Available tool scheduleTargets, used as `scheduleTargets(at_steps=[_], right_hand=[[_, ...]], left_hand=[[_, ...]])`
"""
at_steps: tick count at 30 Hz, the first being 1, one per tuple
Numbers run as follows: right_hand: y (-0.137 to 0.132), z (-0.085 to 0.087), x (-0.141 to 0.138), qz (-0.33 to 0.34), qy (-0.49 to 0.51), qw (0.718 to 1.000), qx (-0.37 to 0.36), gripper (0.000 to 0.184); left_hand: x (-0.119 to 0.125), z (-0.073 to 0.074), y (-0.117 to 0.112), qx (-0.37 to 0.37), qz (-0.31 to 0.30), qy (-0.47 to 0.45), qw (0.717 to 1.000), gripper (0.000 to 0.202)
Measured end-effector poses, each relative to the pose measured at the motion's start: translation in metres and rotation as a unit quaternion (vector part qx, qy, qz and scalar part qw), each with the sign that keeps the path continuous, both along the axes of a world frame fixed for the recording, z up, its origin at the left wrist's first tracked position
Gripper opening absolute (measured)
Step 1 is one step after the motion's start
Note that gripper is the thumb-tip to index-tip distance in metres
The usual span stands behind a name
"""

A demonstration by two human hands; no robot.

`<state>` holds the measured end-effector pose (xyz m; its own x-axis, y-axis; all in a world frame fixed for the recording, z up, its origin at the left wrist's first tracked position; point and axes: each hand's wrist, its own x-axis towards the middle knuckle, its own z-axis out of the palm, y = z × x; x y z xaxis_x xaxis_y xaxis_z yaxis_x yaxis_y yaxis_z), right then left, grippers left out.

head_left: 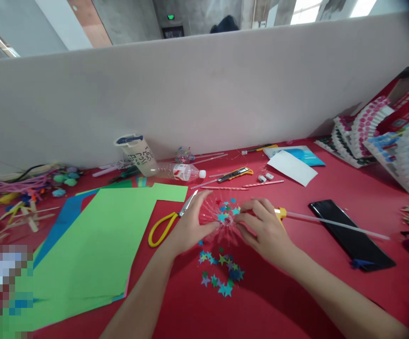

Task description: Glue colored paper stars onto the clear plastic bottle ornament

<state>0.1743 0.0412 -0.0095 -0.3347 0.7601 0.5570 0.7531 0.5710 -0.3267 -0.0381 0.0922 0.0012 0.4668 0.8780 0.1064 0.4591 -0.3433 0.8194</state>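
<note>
Between my two hands is a clear plastic bottle piece (230, 230) cut into spreading strips, with a round ring at its middle and several blue and green stars on it. My left hand (189, 225) curves around its left side, thumb tip close to the ring. From the right, the bent fingers of my right hand (261, 220) hold it beside the ring; their tips are partly hidden. Loose shiny stars (222, 273) lie on the red table just below. Yellow-handled scissors (164, 230) rest beside my left hand. Behind my right wrist, a yellow tool is partly hidden, a long translucent glue stick (335, 223) extending from it.
Green paper sheets (109, 245) cover the left side. Toward the white partition (190, 94) are a cup (139, 155), a plastic bottle (183, 172), a utility knife (235, 174) and striped straws (225, 188). A black phone (349, 235) lies right, below paper fans (367, 127).
</note>
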Motion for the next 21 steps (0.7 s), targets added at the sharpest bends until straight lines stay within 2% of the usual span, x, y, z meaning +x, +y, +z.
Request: scheduleTargets(at_steps=[3, 7, 12, 17, 21], right_hand=[[-0.001, -0.004, 0.001, 0.005, 0.004, 1.0, 0.014, 0.013], [-0.003, -0.009, 0.003, -0.01, 0.019, 0.998, 0.057, 0.024], [-0.006, -0.015, 0.01, 0.003, 0.022, 0.993, 0.12, 0.021], [-0.005, -0.018, 0.009, 0.004, -0.02, 0.991, 0.131, 0.033], [-0.004, -0.019, 0.007, 0.001, -0.029, 0.993, 0.116, 0.033]], left_hand=[[0.001, -0.003, -0.001, -0.035, 0.004, -0.012, 0.999, 0.069], [0.003, -0.002, -0.002, -0.02, 0.005, 0.003, 1.0, 0.071], [0.003, -0.002, -0.002, -0.006, -0.004, 0.029, 1.0, 0.072], [0.004, -0.003, -0.003, -0.013, -0.002, 0.038, 0.999, 0.074], [0.005, -0.006, -0.003, -0.018, 0.0, 0.048, 0.999, 0.076]])
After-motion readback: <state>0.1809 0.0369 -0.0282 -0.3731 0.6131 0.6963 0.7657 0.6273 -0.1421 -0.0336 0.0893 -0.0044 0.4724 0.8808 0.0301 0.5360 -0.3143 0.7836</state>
